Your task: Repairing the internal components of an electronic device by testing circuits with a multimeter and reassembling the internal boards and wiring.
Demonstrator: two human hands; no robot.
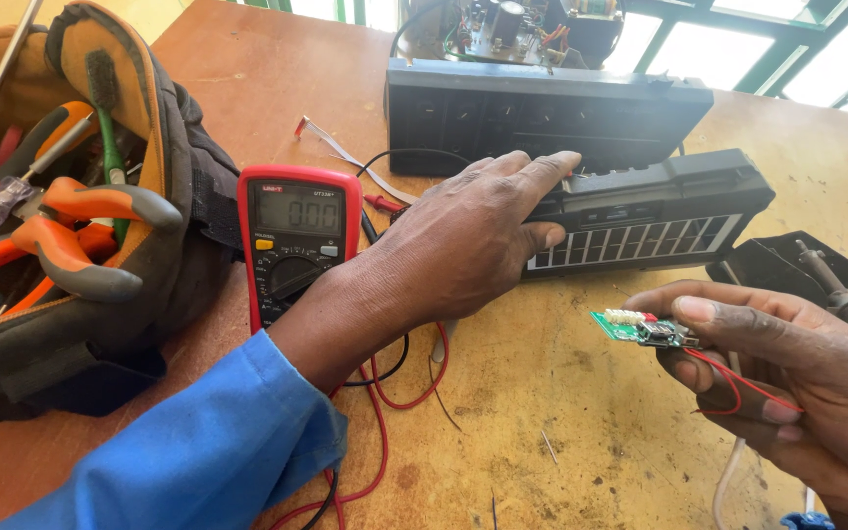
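Hiding probe tips: left hand [463, 250].

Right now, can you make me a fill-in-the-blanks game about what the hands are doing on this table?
1. The right hand pinches a small ____ circuit board.
2. The left hand rests on the black ____.
3. The multimeter has a ____ case.
4. The pliers in the tool bag have ____ handles.

Missing words: green; radio; red; orange

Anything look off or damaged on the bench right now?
Yes: the black device lies opened, its back shell propped behind it with circuitry exposed. The right hand holds a loose green circuit board, red wire trailing.
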